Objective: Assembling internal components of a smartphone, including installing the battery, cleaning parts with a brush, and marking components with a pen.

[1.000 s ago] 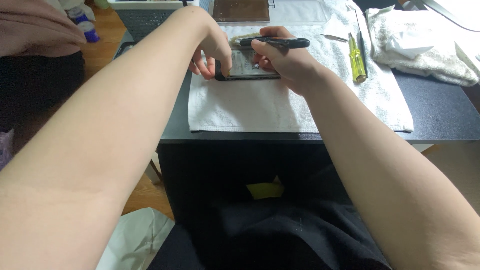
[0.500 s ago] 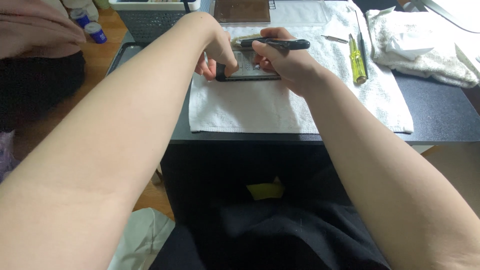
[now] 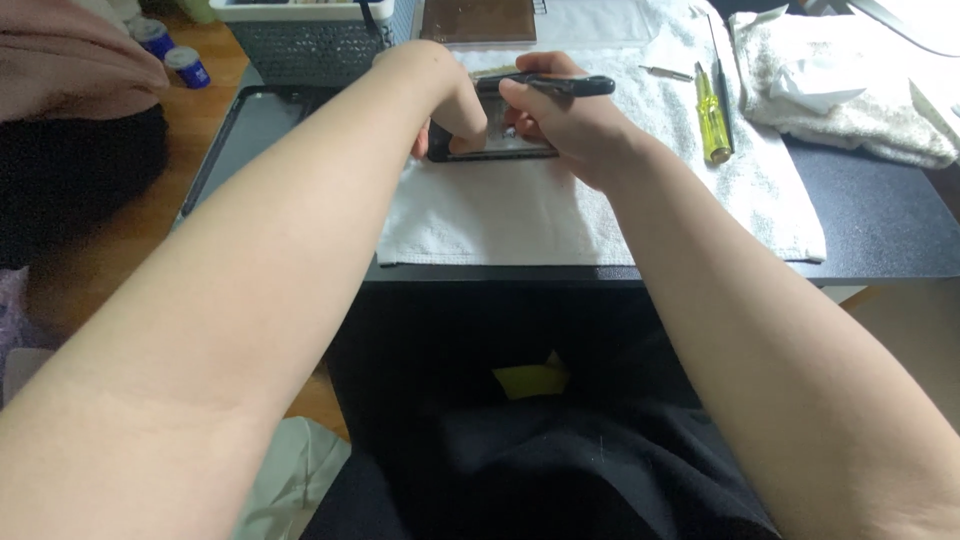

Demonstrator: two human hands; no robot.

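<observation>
A small flat dark device (image 3: 497,148) lies on a white towel (image 3: 520,205) on the dark table. My left hand (image 3: 448,92) grips the device's left end, fingers curled down over it. My right hand (image 3: 565,120) is closed around a black-handled tool (image 3: 560,86), which points left over the device's top. Most of the device is hidden under both hands, so where the tool's tip touches cannot be made out.
A yellow-handled screwdriver (image 3: 712,128) and a thin black one (image 3: 718,70) lie on the towel's right part. A crumpled white cloth (image 3: 840,90) sits far right. A grey mesh basket (image 3: 300,50), a brown board (image 3: 478,20) and a dark tray (image 3: 250,125) stand at the back left.
Both hands stay on the device with the tool held the same way. The view has shifted slightly; nothing was let go or picked up.
</observation>
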